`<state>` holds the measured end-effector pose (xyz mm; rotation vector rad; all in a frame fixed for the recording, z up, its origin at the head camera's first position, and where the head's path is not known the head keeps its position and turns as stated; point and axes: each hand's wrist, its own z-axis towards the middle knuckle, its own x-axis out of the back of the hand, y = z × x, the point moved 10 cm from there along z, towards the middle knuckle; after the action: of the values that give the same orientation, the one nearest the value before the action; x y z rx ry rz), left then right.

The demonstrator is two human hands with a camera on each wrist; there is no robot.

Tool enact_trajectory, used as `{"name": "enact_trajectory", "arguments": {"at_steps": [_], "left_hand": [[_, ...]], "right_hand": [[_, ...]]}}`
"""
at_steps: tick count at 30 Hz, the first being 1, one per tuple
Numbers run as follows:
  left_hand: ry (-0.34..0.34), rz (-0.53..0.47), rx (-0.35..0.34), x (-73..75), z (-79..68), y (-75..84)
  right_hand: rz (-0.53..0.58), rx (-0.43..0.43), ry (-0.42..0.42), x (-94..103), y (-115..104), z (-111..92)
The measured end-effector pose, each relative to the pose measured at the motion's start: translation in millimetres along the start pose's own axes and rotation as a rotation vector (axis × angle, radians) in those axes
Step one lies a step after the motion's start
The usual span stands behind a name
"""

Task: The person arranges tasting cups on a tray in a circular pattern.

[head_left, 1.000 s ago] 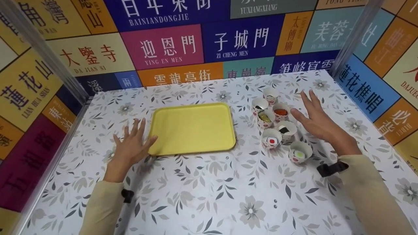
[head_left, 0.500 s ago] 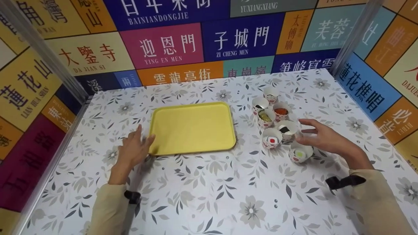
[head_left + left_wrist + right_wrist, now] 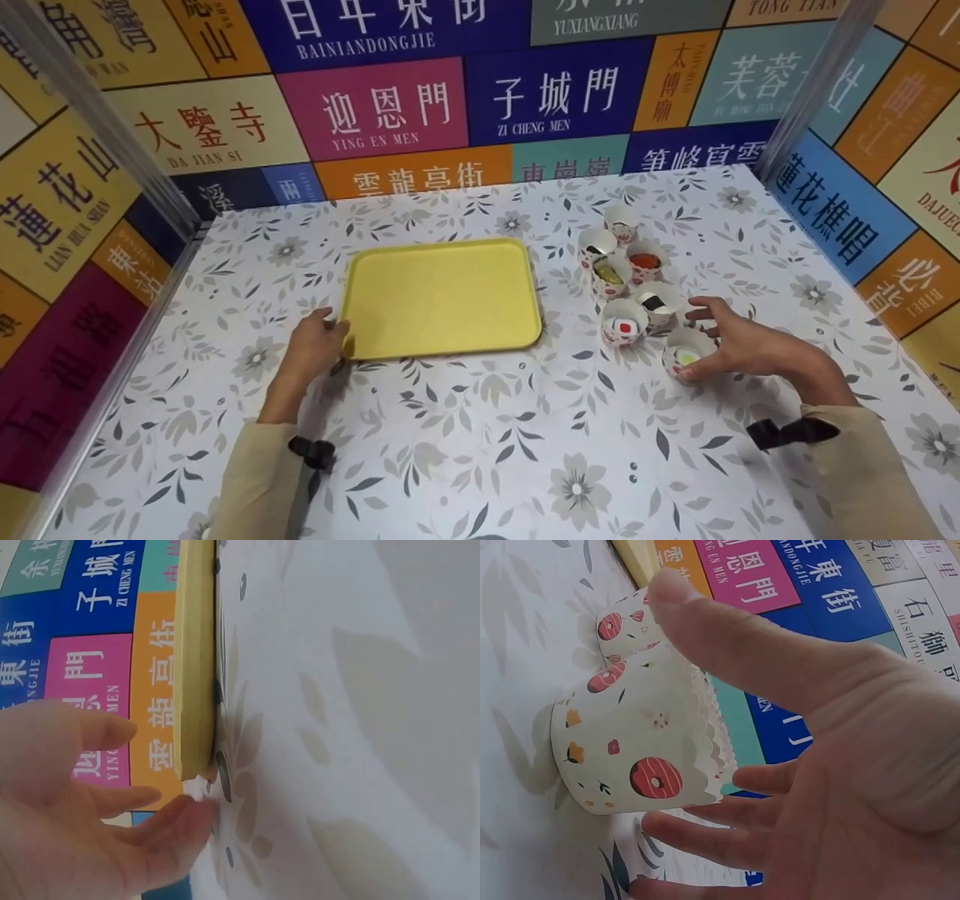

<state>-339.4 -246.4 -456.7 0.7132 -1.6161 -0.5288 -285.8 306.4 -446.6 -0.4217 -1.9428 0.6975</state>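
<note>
In the head view my right hand (image 3: 750, 345) is at the nearest paper cup (image 3: 688, 354), which holds a piece with a green centre. The right wrist view shows the thumb and fingers spread to either side of that donut-print cup (image 3: 641, 735); no firm grip shows. My left hand (image 3: 311, 349) is beside the left edge of a yellow tray (image 3: 442, 300). In the left wrist view its fingers are loosely bent near the tray's corner (image 3: 196, 690), with a gap between the thumb and the tray. Whether a fingertip touches the tray I cannot tell.
Several more paper cups stand close together: one with a red-centred piece (image 3: 624, 327), one with a black-banded white piece (image 3: 656, 304), one with orange-red contents (image 3: 643, 261). A floral cloth (image 3: 450, 450) covers the table. Sign-printed panels (image 3: 375, 105) enclose the back and sides.
My right hand has come down from above the cups to the nearest one. My left hand has lowered, its spread fingers drawing in beside the tray's left edge.
</note>
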Motion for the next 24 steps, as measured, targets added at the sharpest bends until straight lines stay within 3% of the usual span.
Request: {"name": "enact_trajectory", "arguments": {"at_steps": [4, 10, 14, 24], "left_hand": [[-0.008, -0.023, 0.044, -1.7, 1.6, -6.8], [0.075, -0.123, 0.109, 4.9, 3.6, -18.2], [0.090, -0.152, 0.119, 4.2, 3.7, -20.8], [0.096, -0.122, 0.148, 3.4, 6.9, -16.8]], "right_hand": [[-0.017, -0.014, -0.022, -1.1, 2, 0], [-0.095, -0.054, -0.036, -2.6, 3, 1], [-0.124, -0.041, -0.025, -2.5, 1, 2], [-0.101, -0.108, -0.013, 0.7, 6, -1]]}}
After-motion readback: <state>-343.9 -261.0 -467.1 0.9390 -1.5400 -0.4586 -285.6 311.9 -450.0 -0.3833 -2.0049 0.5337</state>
